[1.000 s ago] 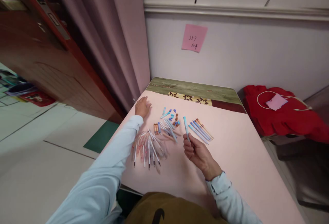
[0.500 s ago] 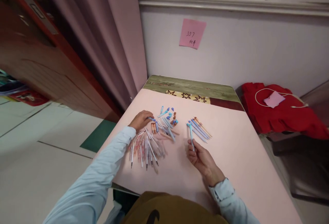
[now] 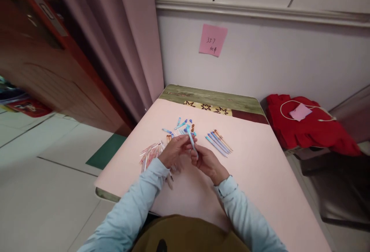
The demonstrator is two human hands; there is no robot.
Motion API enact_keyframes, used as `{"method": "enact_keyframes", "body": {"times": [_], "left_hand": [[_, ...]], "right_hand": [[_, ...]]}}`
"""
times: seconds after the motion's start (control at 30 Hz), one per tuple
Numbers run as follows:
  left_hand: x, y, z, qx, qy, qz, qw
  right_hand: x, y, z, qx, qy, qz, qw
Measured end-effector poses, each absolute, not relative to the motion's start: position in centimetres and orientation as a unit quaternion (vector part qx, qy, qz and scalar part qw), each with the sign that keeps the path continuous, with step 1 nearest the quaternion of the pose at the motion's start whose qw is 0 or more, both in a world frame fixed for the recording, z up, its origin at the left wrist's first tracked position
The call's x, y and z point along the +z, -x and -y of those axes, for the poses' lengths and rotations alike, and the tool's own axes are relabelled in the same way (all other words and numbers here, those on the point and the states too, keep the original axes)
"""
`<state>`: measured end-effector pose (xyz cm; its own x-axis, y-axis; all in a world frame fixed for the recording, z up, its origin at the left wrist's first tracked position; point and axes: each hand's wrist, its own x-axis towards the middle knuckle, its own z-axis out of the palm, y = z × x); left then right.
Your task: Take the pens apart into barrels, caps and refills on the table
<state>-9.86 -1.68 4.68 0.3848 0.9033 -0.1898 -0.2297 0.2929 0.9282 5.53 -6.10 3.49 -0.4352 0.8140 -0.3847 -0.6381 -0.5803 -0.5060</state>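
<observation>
Both my hands meet over the middle of the pink table (image 3: 260, 175). My right hand (image 3: 206, 161) is closed round the lower end of a light blue pen (image 3: 190, 138) that points up and away from me. My left hand (image 3: 175, 149) pinches the same pen near its upper part. Behind the hands lie small blue and brown caps and short pen parts (image 3: 185, 124). A heap of thin refills (image 3: 148, 153) lies left of my left hand. A row of assembled blue and orange pens (image 3: 218, 142) lies to the right.
A pink sticky note (image 3: 212, 39) hangs on the wall behind the table. A red cloth (image 3: 303, 128) with a white cable and a pink slip lies to the right. A curtain (image 3: 121, 43) and a wooden door stand at the left.
My left hand left the parts pile and came to the pen. My right hand carried the pen left toward the middle. Both hands now grip it together.
</observation>
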Motion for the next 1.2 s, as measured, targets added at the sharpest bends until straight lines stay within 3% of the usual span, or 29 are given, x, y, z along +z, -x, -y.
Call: {"method": "enact_keyframes", "body": {"times": [0.3,0.43,0.63,0.8,1.03,1.2], "left_hand": [[4.2,8.6,0.2,0.412,-0.367,-0.329,0.767],[4.0,7.3,0.1,0.449,-0.398,-0.38,0.704],[3.6,5.8,0.7,0.552,-0.334,-0.446,0.62],[4.0,5.9,0.8,0.561,-0.321,-0.45,0.616],[4.6,5.9,0.4,0.597,-0.29,-0.464,0.586],[4.6,6.1,-0.5,0.604,-0.279,-0.475,0.576]], "right_hand": [[1.5,-6.9,3.6,0.895,0.174,0.134,0.387],[1.4,-6.8,3.4,0.847,0.232,0.229,0.42],[1.0,-6.7,3.7,0.642,0.411,0.404,0.506],[1.2,-7.5,3.2,0.661,0.454,0.402,0.442],[2.6,-7.6,2.8,0.629,0.433,0.409,0.5],[2.2,-8.0,2.5,0.639,0.438,0.438,0.455]]}}
